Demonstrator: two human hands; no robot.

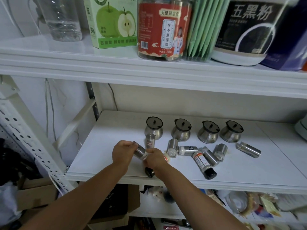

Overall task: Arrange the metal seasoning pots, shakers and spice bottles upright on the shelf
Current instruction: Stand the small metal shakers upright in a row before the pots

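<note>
Several round metal seasoning pots with dark lids stand in a row at the back of the white shelf point(103, 146); the leftmost pot point(153, 128) is nearest my hands. One small metal shaker point(150, 141) stands upright in front of it. My left hand point(123, 152) and my right hand point(155, 157) both grip a tilted metal shaker point(140, 151) between them. Several more shakers lie on their sides to the right, such as one point(187, 149) and a far one point(248, 149). A spice bottle with a black cap point(203, 165) lies flat; another black cap point(149, 172) shows under my right wrist.
The upper shelf holds a clear plastic bottle point(64, 22), a green apple carton point(113, 22), a red-labelled jar point(163, 29), green packets point(201, 30) and a black tub point(245, 30). A perforated white upright point(33, 146) stands left. Clutter fills the shelf below.
</note>
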